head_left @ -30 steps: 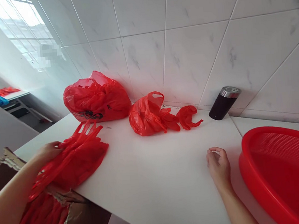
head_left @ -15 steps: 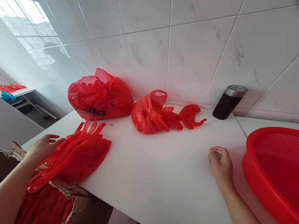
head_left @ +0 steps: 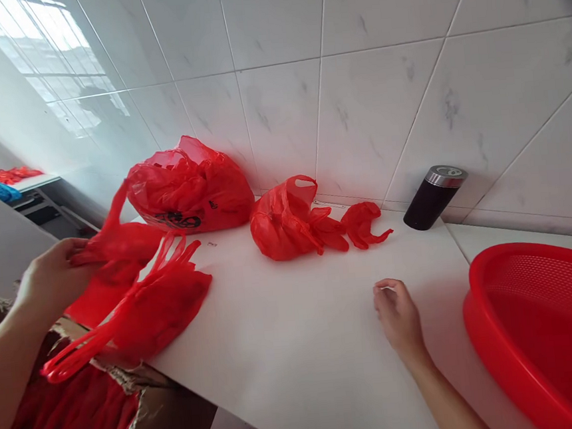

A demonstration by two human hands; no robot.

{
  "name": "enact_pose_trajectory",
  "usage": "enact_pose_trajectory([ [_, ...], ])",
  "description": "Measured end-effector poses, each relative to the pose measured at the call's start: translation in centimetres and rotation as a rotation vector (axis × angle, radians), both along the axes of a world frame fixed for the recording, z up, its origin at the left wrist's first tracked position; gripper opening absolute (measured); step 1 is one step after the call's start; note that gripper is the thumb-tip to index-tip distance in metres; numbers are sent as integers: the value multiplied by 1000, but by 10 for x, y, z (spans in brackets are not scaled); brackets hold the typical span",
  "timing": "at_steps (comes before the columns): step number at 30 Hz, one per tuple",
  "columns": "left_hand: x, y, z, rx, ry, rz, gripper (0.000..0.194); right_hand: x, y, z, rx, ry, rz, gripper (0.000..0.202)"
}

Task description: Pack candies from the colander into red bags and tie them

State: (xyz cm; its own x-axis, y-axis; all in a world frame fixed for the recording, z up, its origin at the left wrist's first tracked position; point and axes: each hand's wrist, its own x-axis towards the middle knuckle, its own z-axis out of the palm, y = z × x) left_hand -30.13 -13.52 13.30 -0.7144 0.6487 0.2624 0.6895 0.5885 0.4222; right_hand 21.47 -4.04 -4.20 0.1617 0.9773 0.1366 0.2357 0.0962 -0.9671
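Observation:
At the left, my left hand [head_left: 58, 274] is closed on a red plastic bag [head_left: 118, 239], its loose part spreading up and to the right. Just below it, a flat heap of red plastic bags [head_left: 159, 312] lies on the table's left edge, handles trailing over a cardboard box. My right hand [head_left: 399, 315] hovers over or rests on the white table [head_left: 296, 334], fingers curled inward; nothing shows in them. A large stuffed red bag [head_left: 194, 189] with black print stands against the wall. Beside it sits a smaller red bag [head_left: 284, 221].
A crumpled red bag [head_left: 364, 224] lies by the wall, left of a dark flask [head_left: 435, 198] with a silver lid. The red plastic basket [head_left: 501, 329] stands at the right. Below the table's left edge, a torn cardboard box [head_left: 134, 421] holds more red plastic.
My left hand has taken hold of a red bag and lifted it off the heap. My right hand has moved left, away from the basket.

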Motion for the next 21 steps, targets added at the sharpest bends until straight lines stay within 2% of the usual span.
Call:
enact_pose_trajectory([
  [2, 39, 3, 13, 123, -78, -33, 49, -28, -13, 20, 13, 6, 159, 31],
  [4, 85, 11, 15, 184, -205, -190, 52, -58, -28, 43, 27, 46, 329, 36],
  [6, 134, 20, 4, 269, -376, -474, 48, -87, -41, 62, -10, 141, 442, 49],
  [7, 158, 24, -4, 297, -498, -558, 46, -99, -46, 69, -52, 211, 474, 56],
  [9, 201, 29, -24, 181, -746, -767, 40, -115, -53, 75, -147, 394, 496, 60],
  [11, 236, 33, -40, 88, -889, -913, 38, -120, -54, 73, -194, 579, 456, 53],
  [13, 259, 36, -49, 20, -1013, -987, 37, -112, -52, 67, -158, 670, 343, 47],
  [16, 275, 42, -51, -39, -1229, -994, 36, -91, -48, 58, -60, 600, 165, 39],
  [21, 285, 52, -50, -42, -1482, -973, 31, -70, -46, 44, -11, 581, 166, 36],
])
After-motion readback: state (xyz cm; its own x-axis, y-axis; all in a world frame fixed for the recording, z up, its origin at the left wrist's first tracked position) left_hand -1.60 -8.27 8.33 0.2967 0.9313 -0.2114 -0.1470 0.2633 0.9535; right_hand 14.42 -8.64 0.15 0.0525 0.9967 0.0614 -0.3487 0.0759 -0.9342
